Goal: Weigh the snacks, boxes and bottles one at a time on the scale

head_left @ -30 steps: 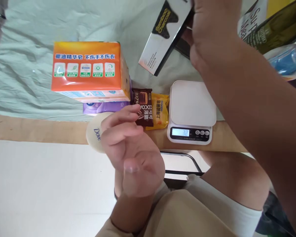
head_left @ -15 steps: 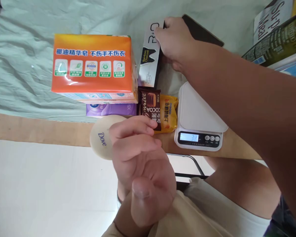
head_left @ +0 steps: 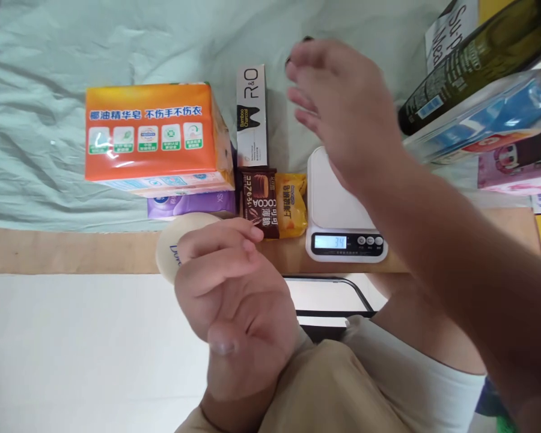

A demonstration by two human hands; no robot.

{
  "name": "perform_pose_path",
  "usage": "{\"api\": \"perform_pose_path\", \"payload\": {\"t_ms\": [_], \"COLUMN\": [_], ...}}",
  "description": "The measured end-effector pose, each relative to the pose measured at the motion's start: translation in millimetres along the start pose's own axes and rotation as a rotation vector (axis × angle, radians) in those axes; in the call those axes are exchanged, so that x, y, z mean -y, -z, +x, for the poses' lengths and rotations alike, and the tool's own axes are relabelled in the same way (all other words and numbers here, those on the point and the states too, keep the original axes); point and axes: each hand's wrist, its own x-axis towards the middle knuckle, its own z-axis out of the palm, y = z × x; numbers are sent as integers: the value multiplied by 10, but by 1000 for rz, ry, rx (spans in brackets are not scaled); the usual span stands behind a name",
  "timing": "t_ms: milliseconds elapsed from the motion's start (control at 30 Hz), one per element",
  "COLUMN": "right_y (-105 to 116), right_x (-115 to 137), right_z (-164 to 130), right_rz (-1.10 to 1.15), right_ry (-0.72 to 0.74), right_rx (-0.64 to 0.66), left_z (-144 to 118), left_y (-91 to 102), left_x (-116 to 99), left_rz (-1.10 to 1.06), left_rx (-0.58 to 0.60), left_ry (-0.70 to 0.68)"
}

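My left hand is palm up in front of the table edge, fingers loosely curled, with an empty palm. Its fingers partly cover a round cream-coloured Dove item. My right hand reaches over the cloth with fingers stretched out. Beneath it are the corners of a dark flat thing, mostly hidden. To the left, apart from my fingers, lies an R&O Bamboo Charcoal box. A white kitchen scale sits under my right wrist, its display lit.
An orange soap pack stands over a purple pack. A brown cocoa snack packet and a yellow packet lie left of the scale. A dark green bottle and a blue-white pack are at right.
My right hand has let go of the R&O box and its fingers have straightened. The box lies straighter. The whole view has shifted, showing more of the right side.
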Motion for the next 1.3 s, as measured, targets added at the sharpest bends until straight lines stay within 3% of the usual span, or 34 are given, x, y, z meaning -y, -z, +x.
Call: {"api": "perform_pose_path", "payload": {"t_ms": [67, 200, 333, 533, 633, 800, 900, 1000, 1100, 1300], "right_y": [415, 1403, 2299, 3177, 3555, 4317, 4727, 4973, 5017, 4704], "right_x": [-104, -474, -805, -1011, -1058, -1194, -1311, -1396, -1421, -1406], "right_z": [-588, -1576, -2094, -2396, -2425, -2343, -2180, -1952, -1784, -1918], "right_rz": [128, 87, 32, -22, -68, -92, -38, 49, 127, 227], "right_ry": [112, 94, -21, 58, 147, 214, 117, 4, -47, -20], "right_rx": [-12, -477, -864, -1138, -1222, -1285, -1285, -1245, -1162, -1211], "left_z": [-34, -207, -513, -1198, -1588, -2132, -2352, -2512, -2639, -2755], "left_y": [-52, -318, -667, -1139, -1407, -2009, -2419, -2742, -2907, -2854], "left_x": [35, 158, 235, 134, 73, 50, 63, 77, 83, 84], "left_rz": [-11, -89, -221, -210, -219, -75, 4, 7, -18, -53], "left_rx": [36, 114, 239, 597, 871, 1210, 1335, 1398, 1413, 1430], "left_ry": [-80, -129, -278, -120, -61, 162, 323, 410, 450, 413]}}
